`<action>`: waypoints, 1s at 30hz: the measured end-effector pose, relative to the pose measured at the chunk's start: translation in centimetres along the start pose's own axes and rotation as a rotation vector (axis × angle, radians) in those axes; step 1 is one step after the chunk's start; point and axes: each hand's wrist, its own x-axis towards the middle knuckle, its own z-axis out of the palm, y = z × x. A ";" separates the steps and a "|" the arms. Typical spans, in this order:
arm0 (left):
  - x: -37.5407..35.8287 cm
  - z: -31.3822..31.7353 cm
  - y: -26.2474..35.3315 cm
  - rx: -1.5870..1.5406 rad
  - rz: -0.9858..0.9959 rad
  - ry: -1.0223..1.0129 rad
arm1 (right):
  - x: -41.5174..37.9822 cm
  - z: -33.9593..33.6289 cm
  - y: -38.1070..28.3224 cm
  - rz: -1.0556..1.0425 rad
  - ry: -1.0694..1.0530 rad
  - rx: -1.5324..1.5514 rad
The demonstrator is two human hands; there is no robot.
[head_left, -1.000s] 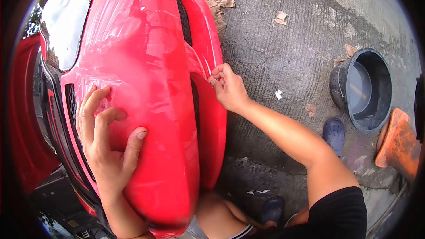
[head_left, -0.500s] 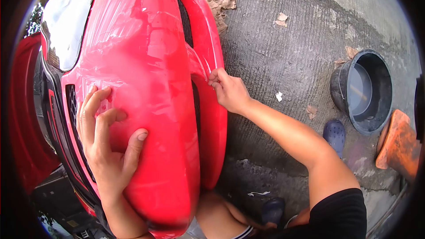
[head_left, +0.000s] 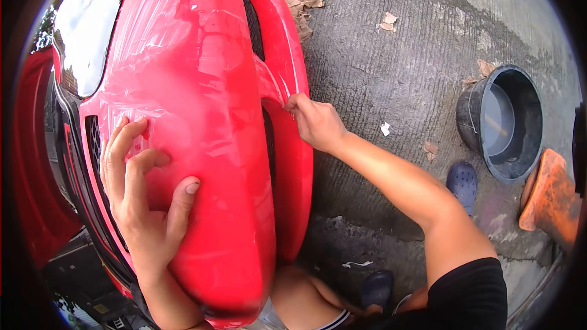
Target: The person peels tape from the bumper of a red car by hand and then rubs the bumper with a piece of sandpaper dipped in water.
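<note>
Here we are over the widest thing in sight, the grey ridged ground (head_left: 379,67), running from top to bottom on the right. Filling the left side, the red bumper (head_left: 208,238) of a car, right under both hands, whitish streaks shining across its upper part! At its top left we have the glossy headlight (head_left: 88,36), bright with reflection. Across to the right, standing on the ground well apart from the bumper, a black bucket (head_left: 531,116) with liquid in it, and just below that a scuffed orange object (head_left: 544,192), dark smears on it.

Now the hands! We find the left hand (head_left: 143,211) spread wide, fingers bent, thumb well out, lying against the bumper near its dark grille opening and gripping nothing that we can see. The right hand (head_left: 318,123) is curled nearly closed, its fingertips up at the outer red lip; whether anything thin is pinched there, we cannot tell.

Smaller now: crumpled brown paper (head_left: 301,9) beside the bumper near the top, a blue clog (head_left: 462,186) below the bucket, and finally a little white scrap (head_left: 385,129) just beyond the right hand.
</note>
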 end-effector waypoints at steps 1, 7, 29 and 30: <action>0.0 0.0 0.0 -0.004 0.000 -0.006 | -0.1 0.3 -0.1 0.001 0.020 0.007; 0.1 0.1 0.0 -0.009 0.003 -0.003 | -0.5 0.3 -0.1 0.027 0.016 0.004; -0.1 -0.2 -0.2 -0.003 -0.004 -0.018 | 2.8 -0.1 1.2 0.125 -0.061 0.153; -0.1 -0.1 -0.2 0.000 -0.003 -0.019 | 2.8 -0.3 1.3 0.134 -0.091 0.159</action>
